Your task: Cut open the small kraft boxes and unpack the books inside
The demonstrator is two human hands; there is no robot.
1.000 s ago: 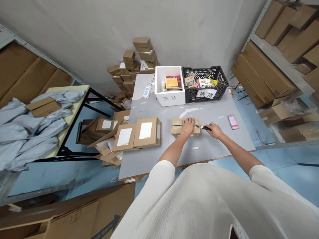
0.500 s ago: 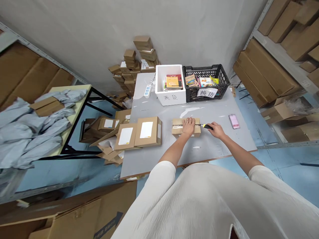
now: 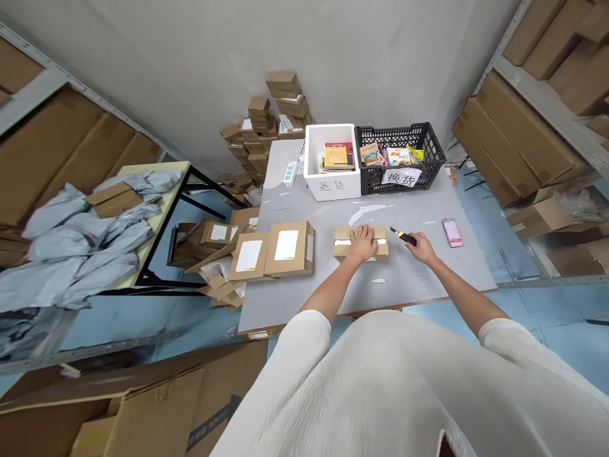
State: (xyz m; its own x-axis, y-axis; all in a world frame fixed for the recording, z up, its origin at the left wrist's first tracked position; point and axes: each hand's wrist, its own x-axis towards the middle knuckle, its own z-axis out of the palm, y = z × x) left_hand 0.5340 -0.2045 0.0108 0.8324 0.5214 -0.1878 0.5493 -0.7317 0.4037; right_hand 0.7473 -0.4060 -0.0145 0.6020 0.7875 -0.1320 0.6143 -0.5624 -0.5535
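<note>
A small cardboard box [image 3: 341, 250] lies on the grey table [image 3: 314, 206], with a pale strip along its top seam. Pressed flat on top of it is my left hand [image 3: 363, 243], fingers spread, partly covering the seam. My right hand [image 3: 420, 247] is wrapped round a yellow and black utility knife [image 3: 402, 236]. The knife's blade points up and left, just off the box's right end, not touching it.
Two labelled cartons [image 3: 290, 250] stand at the table's left. Behind are a white foam box [image 3: 333, 186] and a black crate [image 3: 431, 165], both with books. A pink phone-like object [image 3: 452, 233] lies right. Grey bags [image 3: 71, 238] cover another table.
My right hand has drawn the knife away from the box's right end. The seam now shows a wider pale strip. The whole view has shifted slightly.
</note>
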